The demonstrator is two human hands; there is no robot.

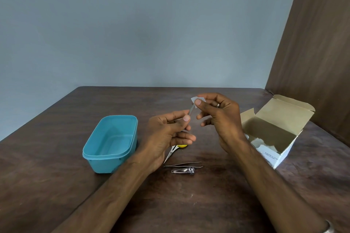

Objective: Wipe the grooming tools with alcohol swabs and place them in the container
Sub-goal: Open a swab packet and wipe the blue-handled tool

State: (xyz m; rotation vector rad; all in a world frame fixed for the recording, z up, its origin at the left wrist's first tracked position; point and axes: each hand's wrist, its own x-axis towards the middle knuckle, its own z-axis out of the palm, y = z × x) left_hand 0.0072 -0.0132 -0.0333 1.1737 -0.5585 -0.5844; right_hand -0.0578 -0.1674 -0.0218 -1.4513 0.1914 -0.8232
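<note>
Both forearms are reaching in from the bottom edge over the table (56, 166), meeting above its middle; the left hand (166, 134) is turned palm-up and slightly inward, its thumb and forefinger pinching the lower end of a thin metal tool (191, 110), the other fingers curling loosely beneath; the tool is slanting up and to the right, clear of the table. The right hand (219, 117) is raised a little higher, palm facing left, its thumb and forefinger pinching a small white swab (195, 99) around the tool's upper tip; a ring (218, 105) is showing on one finger, and the lower fingers are bending inward, holding nothing; a metal band (329, 228) is sitting on the right wrist at the frame's bottom corner.

The blue container (106, 155) is standing open on the table just left of the left wrist; nothing is showing inside it. Below the left hand, scissors (171, 153) with a yellow part are lying partly hidden; near them, tweezers (182, 164) and a nail clipper (182, 171) are lying side by side between the two forearms. An open cardboard box (280, 130) is resting at the right, just beside the right wrist, with white packets lying inside.
</note>
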